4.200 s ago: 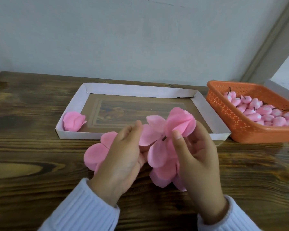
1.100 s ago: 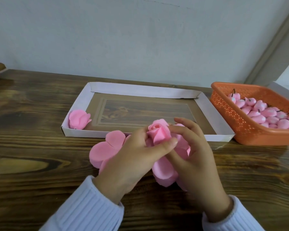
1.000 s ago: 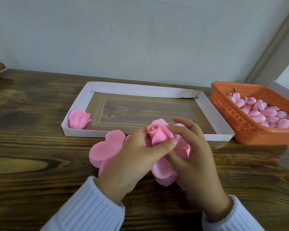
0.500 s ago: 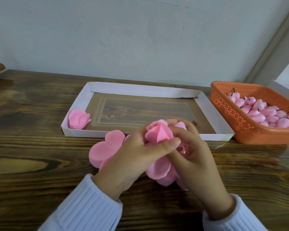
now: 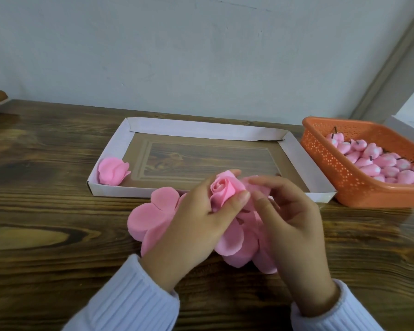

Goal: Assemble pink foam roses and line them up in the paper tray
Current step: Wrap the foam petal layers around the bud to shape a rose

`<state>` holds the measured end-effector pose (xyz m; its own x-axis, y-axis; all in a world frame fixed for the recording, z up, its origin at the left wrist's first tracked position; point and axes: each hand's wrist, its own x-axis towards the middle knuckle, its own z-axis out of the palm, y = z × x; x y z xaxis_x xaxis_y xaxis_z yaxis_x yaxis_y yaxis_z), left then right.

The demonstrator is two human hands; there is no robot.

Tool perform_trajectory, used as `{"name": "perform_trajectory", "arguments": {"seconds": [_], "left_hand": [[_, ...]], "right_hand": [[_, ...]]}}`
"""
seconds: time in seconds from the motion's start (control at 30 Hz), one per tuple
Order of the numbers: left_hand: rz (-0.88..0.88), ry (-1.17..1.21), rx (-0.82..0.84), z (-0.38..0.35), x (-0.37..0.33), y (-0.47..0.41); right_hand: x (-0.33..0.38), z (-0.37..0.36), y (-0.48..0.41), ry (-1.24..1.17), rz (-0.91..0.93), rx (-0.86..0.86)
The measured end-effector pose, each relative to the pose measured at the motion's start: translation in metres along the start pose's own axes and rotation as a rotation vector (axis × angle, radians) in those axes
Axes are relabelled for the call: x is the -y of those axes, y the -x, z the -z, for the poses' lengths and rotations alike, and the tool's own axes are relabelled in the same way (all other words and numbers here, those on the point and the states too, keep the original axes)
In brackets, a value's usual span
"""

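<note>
Done: one rose (image 5: 112, 170) lies in the tray (image 5: 201, 129), 8 o'clock corner
In work: your second rose (image 5: 226, 187), at 6 o'clock of the tray, has a rolled centre; its petals (image 5: 232, 240) hang loose below
To do: wrap them, set it beside the first, build more from the basket (image 5: 320, 163) at 3 o'clock
Left hand (image 5: 191, 230): thumb and fingers clamped round the rolled centre
Right hand (image 5: 296, 223): fingers curved and apart at one petal; I cannot tell if they pinch it

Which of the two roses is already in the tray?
The rose in the near-left corner of the paper tray, untouched; the other rose is pinched in the left hand.
</note>
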<state>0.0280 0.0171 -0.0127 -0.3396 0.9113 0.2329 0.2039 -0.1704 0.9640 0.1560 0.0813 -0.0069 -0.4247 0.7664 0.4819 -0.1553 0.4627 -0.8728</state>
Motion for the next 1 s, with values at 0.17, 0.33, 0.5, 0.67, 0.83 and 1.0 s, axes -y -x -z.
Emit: {"name": "perform_trajectory", "arguments": {"seconds": [0.17,0.33,0.5,0.67,0.83,1.0], "left_hand": [[-0.006,0.008,0.049,-0.002,-0.003,0.003],[-0.032,-0.011,0.049,-0.003,-0.004,0.003],[-0.033,-0.029,0.03,-0.002,-0.005,0.004],[-0.064,-0.024,0.035,-0.002,-0.007,0.005],[-0.108,-0.044,0.024,-0.002,-0.01,0.005],[-0.103,-0.029,0.074,-0.002,-0.011,0.005]], "right_hand": [[0.002,0.0,0.0,0.043,0.044,-0.088],[0.005,0.0,0.0,0.072,0.078,-0.032],[0.008,0.0,-0.001,0.118,0.056,-0.004],[0.007,0.001,-0.001,0.141,0.07,-0.043],[0.006,0.001,-0.001,0.111,0.101,-0.064],[0.004,0.002,-0.002,0.194,0.112,-0.069]]}}
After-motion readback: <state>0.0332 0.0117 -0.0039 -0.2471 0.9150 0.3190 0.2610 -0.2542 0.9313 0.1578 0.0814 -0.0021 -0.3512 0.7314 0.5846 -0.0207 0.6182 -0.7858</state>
